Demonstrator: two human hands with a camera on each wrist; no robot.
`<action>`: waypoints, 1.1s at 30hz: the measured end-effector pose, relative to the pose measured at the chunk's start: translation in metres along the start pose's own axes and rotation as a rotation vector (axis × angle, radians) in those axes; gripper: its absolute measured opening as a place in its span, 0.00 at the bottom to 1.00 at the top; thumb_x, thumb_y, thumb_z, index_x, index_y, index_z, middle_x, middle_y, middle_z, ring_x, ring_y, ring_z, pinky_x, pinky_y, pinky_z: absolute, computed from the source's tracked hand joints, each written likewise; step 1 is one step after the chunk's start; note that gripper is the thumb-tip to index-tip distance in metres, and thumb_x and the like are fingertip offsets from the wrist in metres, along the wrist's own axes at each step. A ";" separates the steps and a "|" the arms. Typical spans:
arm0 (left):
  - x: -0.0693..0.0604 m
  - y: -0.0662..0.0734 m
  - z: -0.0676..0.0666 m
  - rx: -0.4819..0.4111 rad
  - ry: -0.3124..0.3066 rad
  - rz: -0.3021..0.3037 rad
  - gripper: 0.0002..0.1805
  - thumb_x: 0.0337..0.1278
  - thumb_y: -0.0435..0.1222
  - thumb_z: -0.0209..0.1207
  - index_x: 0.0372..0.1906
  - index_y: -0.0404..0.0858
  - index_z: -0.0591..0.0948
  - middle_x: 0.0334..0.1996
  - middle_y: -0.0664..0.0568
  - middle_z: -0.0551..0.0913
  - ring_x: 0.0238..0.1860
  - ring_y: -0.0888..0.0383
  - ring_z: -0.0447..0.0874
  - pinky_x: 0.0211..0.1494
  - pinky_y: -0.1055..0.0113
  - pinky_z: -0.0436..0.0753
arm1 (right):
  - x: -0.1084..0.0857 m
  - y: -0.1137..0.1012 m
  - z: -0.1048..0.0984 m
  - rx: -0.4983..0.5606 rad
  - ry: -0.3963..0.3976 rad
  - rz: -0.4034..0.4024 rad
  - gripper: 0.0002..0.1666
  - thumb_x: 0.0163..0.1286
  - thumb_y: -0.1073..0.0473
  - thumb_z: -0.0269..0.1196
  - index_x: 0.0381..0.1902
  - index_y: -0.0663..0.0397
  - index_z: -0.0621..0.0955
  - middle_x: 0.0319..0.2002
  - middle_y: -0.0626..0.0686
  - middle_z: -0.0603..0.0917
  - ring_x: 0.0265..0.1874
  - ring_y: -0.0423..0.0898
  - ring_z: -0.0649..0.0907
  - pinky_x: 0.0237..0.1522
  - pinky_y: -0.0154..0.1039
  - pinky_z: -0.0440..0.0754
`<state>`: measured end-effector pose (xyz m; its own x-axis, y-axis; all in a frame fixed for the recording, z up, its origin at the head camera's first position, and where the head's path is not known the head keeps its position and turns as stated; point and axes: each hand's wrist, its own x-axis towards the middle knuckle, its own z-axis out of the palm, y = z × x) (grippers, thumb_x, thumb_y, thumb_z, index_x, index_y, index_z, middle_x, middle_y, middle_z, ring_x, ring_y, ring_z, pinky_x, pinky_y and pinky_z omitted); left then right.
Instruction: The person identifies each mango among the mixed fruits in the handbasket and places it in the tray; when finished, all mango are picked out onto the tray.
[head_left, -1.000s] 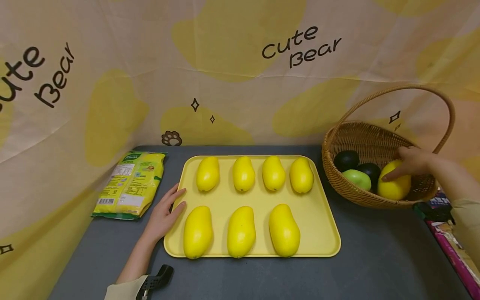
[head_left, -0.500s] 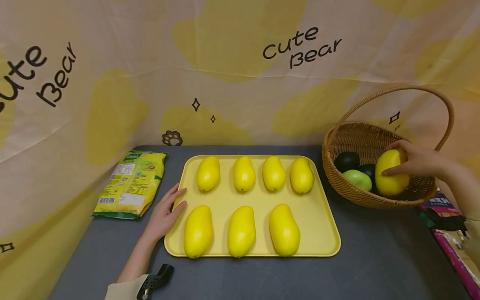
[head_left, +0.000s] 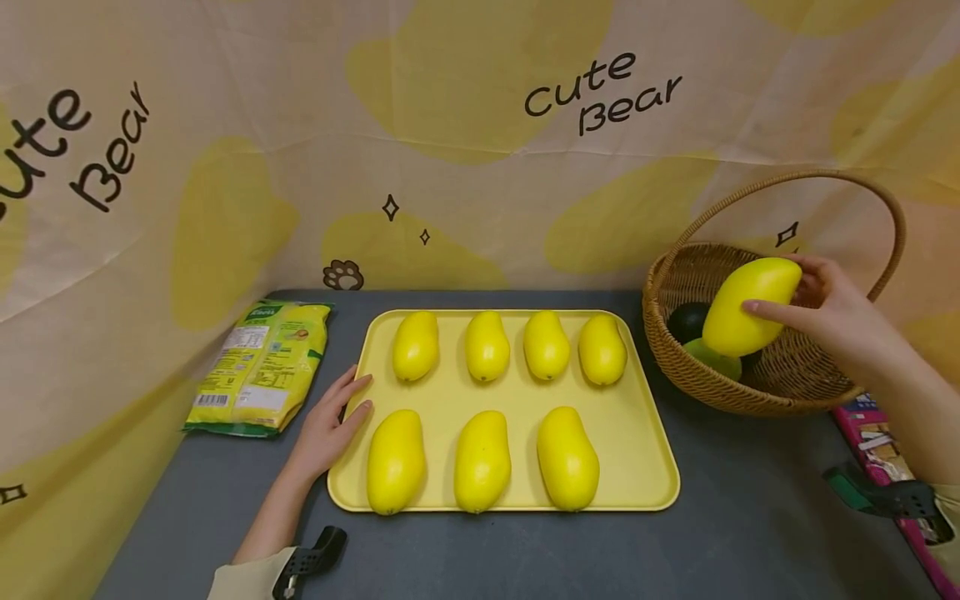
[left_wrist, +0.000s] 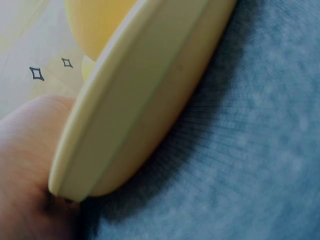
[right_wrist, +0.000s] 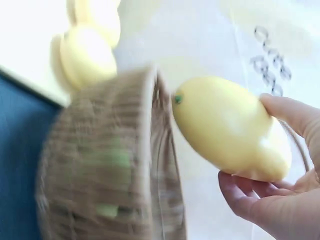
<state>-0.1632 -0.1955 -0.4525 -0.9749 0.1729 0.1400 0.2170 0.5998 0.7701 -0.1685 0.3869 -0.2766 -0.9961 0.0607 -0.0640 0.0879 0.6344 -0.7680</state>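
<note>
My right hand (head_left: 843, 312) holds a yellow mango (head_left: 752, 306) between thumb and fingers, tilted above the wicker basket (head_left: 787, 400). In the right wrist view the mango (right_wrist: 232, 127) is beside the basket's rim, its green stem end facing the basket. A green fruit (head_left: 712, 358) and a dark avocado (head_left: 687, 321) lie in the basket, partly hidden. My left hand (head_left: 327, 429) rests at the left edge of a yellow tray (head_left: 517, 396), thumb and fingertips on its rim. On the tray several mangoes lie in two rows, one of them a front-row mango (head_left: 567, 460).
A yellow-green food packet (head_left: 258, 367) lies left of the tray on the grey table (head_left: 487, 558). The basket's tall handle (head_left: 825, 175) arches behind my right hand. A magenta package (head_left: 873, 433) sits at the right edge. A printed cloth (head_left: 450, 125) hangs behind.
My right hand has lifted the mango up and to the left from among the fruit in the basket, tilting it. The left hand and tray have stayed in place.
</note>
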 end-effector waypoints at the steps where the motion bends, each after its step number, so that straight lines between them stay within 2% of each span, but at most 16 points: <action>1: 0.000 -0.001 0.000 0.000 0.000 -0.002 0.25 0.72 0.40 0.54 0.68 0.34 0.71 0.74 0.38 0.56 0.73 0.37 0.52 0.68 0.38 0.58 | -0.003 -0.002 0.003 0.038 0.004 -0.006 0.47 0.72 0.46 0.59 0.77 0.49 0.45 0.66 0.56 0.63 0.57 0.48 0.70 0.61 0.42 0.67; 3: 0.000 -0.002 0.001 -0.003 0.000 -0.004 0.25 0.72 0.40 0.54 0.68 0.34 0.71 0.74 0.39 0.56 0.73 0.37 0.52 0.69 0.38 0.58 | -0.009 -0.005 0.011 0.182 -0.005 -0.027 0.37 0.73 0.53 0.59 0.72 0.38 0.53 0.60 0.46 0.66 0.50 0.38 0.72 0.52 0.28 0.69; 4: 0.000 -0.002 0.001 -0.002 0.001 -0.005 0.25 0.72 0.40 0.54 0.68 0.34 0.71 0.74 0.39 0.56 0.73 0.37 0.52 0.69 0.38 0.58 | -0.012 -0.006 0.015 0.254 -0.006 -0.042 0.33 0.72 0.56 0.60 0.68 0.35 0.57 0.56 0.42 0.67 0.47 0.33 0.73 0.46 0.24 0.70; 5: 0.000 -0.003 0.001 0.000 0.001 -0.005 0.25 0.72 0.40 0.54 0.68 0.35 0.71 0.74 0.39 0.56 0.73 0.37 0.52 0.69 0.38 0.58 | -0.015 -0.008 0.020 0.334 -0.010 -0.055 0.32 0.72 0.58 0.61 0.65 0.34 0.59 0.54 0.39 0.68 0.46 0.33 0.74 0.43 0.22 0.71; 8: 0.001 -0.004 0.001 0.002 0.002 -0.003 0.25 0.72 0.41 0.54 0.68 0.35 0.71 0.74 0.39 0.56 0.73 0.38 0.53 0.69 0.39 0.58 | -0.024 -0.013 0.036 0.537 -0.045 -0.093 0.32 0.70 0.66 0.61 0.65 0.36 0.62 0.55 0.42 0.68 0.46 0.34 0.76 0.41 0.21 0.75; 9: 0.001 -0.004 0.001 0.004 0.002 -0.001 0.25 0.72 0.41 0.53 0.68 0.35 0.71 0.74 0.39 0.56 0.73 0.38 0.53 0.69 0.39 0.58 | -0.027 -0.015 0.041 0.553 -0.055 -0.104 0.34 0.70 0.67 0.60 0.67 0.38 0.62 0.56 0.43 0.68 0.47 0.34 0.76 0.41 0.22 0.77; 11: 0.001 -0.005 0.002 0.002 0.002 0.005 0.25 0.72 0.41 0.54 0.68 0.35 0.71 0.74 0.39 0.56 0.73 0.38 0.53 0.68 0.39 0.59 | -0.032 -0.018 0.050 0.541 -0.080 -0.117 0.36 0.70 0.67 0.60 0.71 0.41 0.61 0.57 0.45 0.68 0.48 0.36 0.76 0.42 0.24 0.78; 13: 0.001 -0.005 0.002 -0.001 0.003 0.010 0.25 0.72 0.40 0.54 0.68 0.35 0.71 0.74 0.39 0.56 0.73 0.38 0.53 0.68 0.39 0.59 | -0.036 -0.019 0.059 0.461 -0.099 -0.133 0.39 0.71 0.66 0.59 0.74 0.41 0.58 0.58 0.46 0.68 0.50 0.38 0.75 0.43 0.25 0.78; 17: 0.000 -0.004 0.002 -0.003 0.004 0.014 0.25 0.72 0.40 0.54 0.68 0.34 0.71 0.74 0.39 0.56 0.73 0.37 0.53 0.68 0.39 0.59 | -0.045 -0.019 0.074 0.294 -0.129 -0.159 0.42 0.72 0.62 0.59 0.77 0.35 0.55 0.62 0.48 0.64 0.54 0.42 0.72 0.45 0.27 0.76; 19: 0.000 -0.004 0.002 -0.005 0.005 0.016 0.25 0.72 0.40 0.54 0.68 0.34 0.71 0.74 0.39 0.56 0.73 0.37 0.53 0.68 0.39 0.59 | -0.049 -0.017 0.081 0.249 -0.158 -0.175 0.43 0.72 0.61 0.60 0.77 0.34 0.53 0.64 0.50 0.62 0.56 0.43 0.71 0.45 0.28 0.76; 25: 0.000 -0.004 0.002 -0.010 0.005 0.013 0.25 0.72 0.40 0.54 0.68 0.34 0.71 0.74 0.39 0.56 0.73 0.38 0.52 0.69 0.39 0.58 | -0.058 -0.010 0.103 0.192 -0.224 -0.158 0.43 0.70 0.56 0.63 0.76 0.40 0.55 0.67 0.55 0.63 0.59 0.52 0.71 0.47 0.31 0.76; 28: 0.000 -0.005 0.002 -0.011 0.005 0.018 0.25 0.72 0.40 0.54 0.68 0.34 0.71 0.74 0.39 0.56 0.73 0.38 0.52 0.69 0.39 0.58 | -0.060 -0.003 0.112 0.206 -0.249 -0.143 0.43 0.70 0.56 0.64 0.76 0.43 0.56 0.67 0.58 0.63 0.60 0.57 0.69 0.46 0.32 0.77; 33: 0.000 -0.005 0.002 -0.014 0.007 0.024 0.25 0.72 0.39 0.54 0.68 0.34 0.71 0.74 0.39 0.57 0.73 0.37 0.53 0.68 0.39 0.59 | -0.059 0.012 0.124 0.243 -0.303 -0.084 0.43 0.69 0.56 0.64 0.76 0.45 0.56 0.66 0.61 0.61 0.59 0.60 0.69 0.46 0.38 0.78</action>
<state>-0.1643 -0.1970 -0.4577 -0.9699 0.1812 0.1628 0.2393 0.5846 0.7752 -0.1094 0.2953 -0.3617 -0.9595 -0.2371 -0.1521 0.0385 0.4248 -0.9045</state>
